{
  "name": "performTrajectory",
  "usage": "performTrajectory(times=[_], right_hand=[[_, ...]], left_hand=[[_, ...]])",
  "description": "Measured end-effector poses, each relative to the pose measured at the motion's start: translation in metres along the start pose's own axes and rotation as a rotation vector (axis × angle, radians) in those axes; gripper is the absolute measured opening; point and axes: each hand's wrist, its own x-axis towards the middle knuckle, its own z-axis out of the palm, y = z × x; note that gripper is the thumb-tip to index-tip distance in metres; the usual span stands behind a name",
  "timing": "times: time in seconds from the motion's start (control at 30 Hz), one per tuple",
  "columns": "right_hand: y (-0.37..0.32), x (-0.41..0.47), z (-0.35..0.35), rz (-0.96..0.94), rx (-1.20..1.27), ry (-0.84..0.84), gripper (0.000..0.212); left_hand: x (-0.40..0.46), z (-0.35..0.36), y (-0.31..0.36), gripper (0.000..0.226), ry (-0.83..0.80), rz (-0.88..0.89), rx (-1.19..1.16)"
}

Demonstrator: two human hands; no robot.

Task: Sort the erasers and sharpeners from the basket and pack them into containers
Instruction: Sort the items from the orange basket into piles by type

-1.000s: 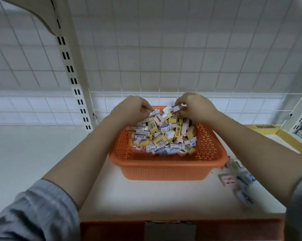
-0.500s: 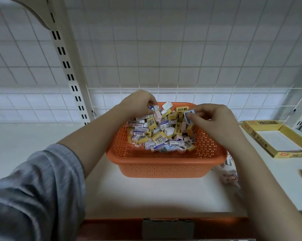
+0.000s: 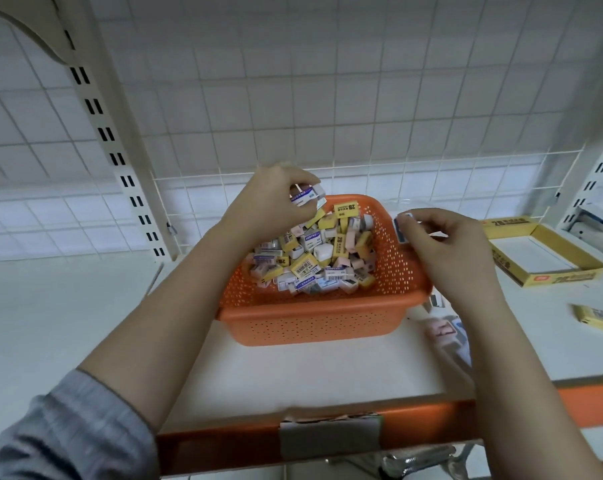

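An orange perforated basket (image 3: 314,323) sits on the white shelf, heaped with several small erasers (image 3: 314,258) in yellow, white, blue and pink wrappers. My left hand (image 3: 276,206) hovers over the basket's back left corner and grips a few white-and-blue erasers (image 3: 308,195). My right hand (image 3: 449,247) is over the basket's right rim and pinches one small blue-and-white eraser (image 3: 402,226) between thumb and fingers.
An open yellow cardboard box (image 3: 542,251) lies at the right. A loose yellow eraser pack (image 3: 598,317) lies nearer the shelf's right front. Several sorted erasers (image 3: 445,330) lie beside the basket, partly hidden by my right forearm. A wire grid backs the shelf.
My right hand has moved right, from the pile's back to beyond the basket's right rim, carrying one eraser. My left hand has lifted a little with erasers in it.
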Motion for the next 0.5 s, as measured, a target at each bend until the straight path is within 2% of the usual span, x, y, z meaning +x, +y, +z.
performTrajectory(times=[0.27, 0.4, 0.5], right_hand=[[0.031, -0.004, -0.068, 0.047, 0.052, 0.017, 0.009], [0.059, -0.004, -0.11, 0.025, -0.052, -0.089, 0.006], [0.078, -0.01, -0.133, 0.052, -0.127, -0.238, 0.007]], left_hand=[[-0.043, 0.016, 0.08, 0.028, 0.146, -0.02, -0.197], [-0.065, 0.048, 0.123, 0.027, 0.146, -0.063, -0.22], [-0.085, 0.069, 0.15, 0.026, 0.125, -0.078, -0.244]])
